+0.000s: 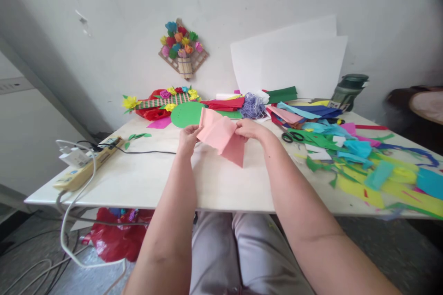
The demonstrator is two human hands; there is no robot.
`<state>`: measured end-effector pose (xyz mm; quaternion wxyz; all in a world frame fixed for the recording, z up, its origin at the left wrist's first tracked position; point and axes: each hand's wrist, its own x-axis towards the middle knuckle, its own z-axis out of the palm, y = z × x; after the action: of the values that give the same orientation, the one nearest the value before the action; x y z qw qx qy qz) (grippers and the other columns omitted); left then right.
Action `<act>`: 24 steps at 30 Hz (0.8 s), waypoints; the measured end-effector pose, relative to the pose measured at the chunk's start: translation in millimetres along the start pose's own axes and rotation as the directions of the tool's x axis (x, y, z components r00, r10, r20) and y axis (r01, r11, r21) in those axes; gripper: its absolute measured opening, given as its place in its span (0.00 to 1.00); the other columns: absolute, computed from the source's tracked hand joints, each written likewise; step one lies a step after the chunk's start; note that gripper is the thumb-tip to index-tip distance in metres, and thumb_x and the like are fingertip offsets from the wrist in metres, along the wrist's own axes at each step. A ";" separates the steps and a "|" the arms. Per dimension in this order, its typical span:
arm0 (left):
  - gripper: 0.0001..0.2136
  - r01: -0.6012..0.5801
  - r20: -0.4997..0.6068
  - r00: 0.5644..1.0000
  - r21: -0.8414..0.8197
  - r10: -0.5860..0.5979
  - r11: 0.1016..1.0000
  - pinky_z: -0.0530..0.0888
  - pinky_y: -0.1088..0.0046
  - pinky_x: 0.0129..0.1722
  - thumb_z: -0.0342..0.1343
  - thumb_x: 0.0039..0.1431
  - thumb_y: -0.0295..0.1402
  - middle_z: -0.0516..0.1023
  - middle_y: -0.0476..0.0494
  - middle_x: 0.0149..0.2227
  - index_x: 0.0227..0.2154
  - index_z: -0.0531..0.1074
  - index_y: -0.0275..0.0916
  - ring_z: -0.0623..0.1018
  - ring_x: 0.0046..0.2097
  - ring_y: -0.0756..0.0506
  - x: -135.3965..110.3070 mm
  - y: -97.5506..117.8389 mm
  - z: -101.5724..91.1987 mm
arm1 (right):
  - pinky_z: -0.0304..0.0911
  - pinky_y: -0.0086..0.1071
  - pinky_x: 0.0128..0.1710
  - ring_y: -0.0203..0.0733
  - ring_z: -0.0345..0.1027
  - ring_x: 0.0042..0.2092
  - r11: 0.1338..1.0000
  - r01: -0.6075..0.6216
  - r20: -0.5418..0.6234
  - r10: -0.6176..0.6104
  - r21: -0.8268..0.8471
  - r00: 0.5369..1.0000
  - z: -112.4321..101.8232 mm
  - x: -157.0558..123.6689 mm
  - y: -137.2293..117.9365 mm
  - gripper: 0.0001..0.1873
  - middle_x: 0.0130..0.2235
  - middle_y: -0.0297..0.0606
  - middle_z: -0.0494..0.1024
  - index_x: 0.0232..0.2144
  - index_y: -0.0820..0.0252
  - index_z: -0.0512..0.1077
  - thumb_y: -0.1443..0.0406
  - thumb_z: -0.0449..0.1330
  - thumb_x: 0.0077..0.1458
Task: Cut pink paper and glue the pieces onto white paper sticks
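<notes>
Both of my hands hold a pink sheet of paper (221, 137) above the white table (145, 184). My left hand (188, 138) pinches its left edge. My right hand (249, 130) pinches its right upper edge. The sheet is folded and creased, and one corner hangs down toward the table. Behind the sheet lies a green paper circle (185, 115).
Black scissors (292, 137) lie right of my right hand. Several coloured paper scraps (367, 161) cover the table's right side. A power strip (86, 168) with cables sits at the left edge. Paper flowers (162, 99), white sheets (294, 60) and a dark green bottle (349, 90) stand at the back.
</notes>
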<state>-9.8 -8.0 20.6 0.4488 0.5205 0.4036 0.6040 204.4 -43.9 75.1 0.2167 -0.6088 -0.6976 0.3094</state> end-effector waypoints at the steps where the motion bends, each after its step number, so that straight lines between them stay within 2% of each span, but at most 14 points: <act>1: 0.15 0.000 -0.003 1.000 0.007 0.000 1.000 0.61 0.79 0.19 0.64 0.34 0.40 0.67 0.52 0.16 0.23 0.71 0.33 0.64 0.18 0.55 0.4 -0.6 0.1 | 0.61 0.25 0.23 0.36 0.67 0.22 0.999 0.007 -0.025 -0.008 -0.042 1.000 -1.7 -0.6 -0.1 0.06 0.22 0.39 0.74 0.25 0.66 0.70 0.68 0.55 0.45; 6: 0.15 0.006 -0.009 1.000 0.009 -0.006 1.000 0.60 0.80 0.18 0.64 0.34 0.41 0.66 0.52 0.16 0.22 0.71 0.34 0.62 0.18 0.56 1.1 -2.0 -1.2 | 0.58 0.28 0.23 0.41 0.69 0.25 0.963 -0.054 -0.149 0.014 -0.262 0.989 -7.4 -2.3 1.9 0.25 0.24 0.45 0.76 0.27 0.67 0.74 0.50 0.52 0.49; 9: 0.16 0.018 -0.016 1.000 0.006 -0.017 1.000 0.63 0.79 0.20 0.64 0.34 0.41 0.68 0.51 0.17 0.23 0.71 0.34 0.63 0.19 0.56 0.8 -0.4 -1.8 | 0.59 0.30 0.27 0.46 0.71 0.31 0.921 -0.093 -0.217 0.009 -0.379 0.976 -11.2 -3.6 3.0 0.29 0.29 0.47 0.77 0.27 0.66 0.75 0.44 0.52 0.46; 12: 0.17 0.029 -0.013 1.000 0.005 -0.029 1.000 0.64 0.78 0.20 0.64 0.34 0.42 0.69 0.51 0.18 0.24 0.72 0.34 0.65 0.19 0.54 0.7 0.4 -1.2 | 0.59 0.31 0.31 0.50 0.71 0.37 0.883 -0.154 -0.247 0.044 -0.443 0.968 -17.6 -5.2 4.3 0.31 0.34 0.50 0.77 0.30 0.66 0.76 0.43 0.53 0.43; 14: 0.17 0.038 -0.001 0.999 0.001 -0.038 0.999 0.64 0.78 0.20 0.64 0.33 0.42 0.69 0.51 0.18 0.24 0.71 0.34 0.66 0.19 0.54 0.5 0.0 0.0 | 0.60 0.31 0.33 0.51 0.70 0.39 0.859 -0.177 -0.266 0.051 -0.480 0.963 -23.0 -5.7 7.1 0.29 0.37 0.52 0.77 0.33 0.66 0.76 0.46 0.54 0.45; 18: 0.16 0.097 0.073 0.993 0.007 -0.097 0.995 0.63 0.79 0.19 0.64 0.33 0.41 0.68 0.51 0.16 0.22 0.69 0.35 0.65 0.19 0.55 -0.7 -0.5 3.1 | 0.60 0.32 0.35 0.51 0.70 0.41 0.824 -0.186 -0.275 0.039 -0.535 0.961 -33.1 -5.7 18.8 0.21 0.41 0.55 0.76 0.38 0.70 0.76 0.60 0.54 0.46; 22: 0.18 0.159 0.174 0.971 0.037 -0.163 0.987 0.64 0.78 0.20 0.65 0.32 0.43 0.69 0.50 0.18 0.22 0.69 0.34 0.67 0.20 0.54 -0.4 3.2 6.5 | 0.60 0.30 0.34 0.48 0.71 0.39 0.850 -0.195 -0.251 0.077 -0.490 0.965 -38.6 -6.8 33.0 0.20 0.40 0.50 0.77 0.39 0.67 0.75 0.68 0.54 0.42; 24: 0.20 0.173 0.194 0.964 0.066 -0.183 0.983 0.66 0.77 0.22 0.66 0.30 0.44 0.70 0.49 0.19 0.23 0.69 0.34 0.68 0.21 0.53 0.6 6.5 9.8 | 0.60 0.28 0.35 0.46 0.70 0.41 0.868 -0.183 -0.289 0.048 -0.462 0.956 -39.5 -6.1 40.2 0.23 0.42 0.47 0.77 0.42 0.65 0.74 0.71 0.54 0.40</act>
<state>-0.9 -8.9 28.2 0.5267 0.5506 0.4163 0.4962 261.0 -40.6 75.8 0.1309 -0.7206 -0.6788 0.0522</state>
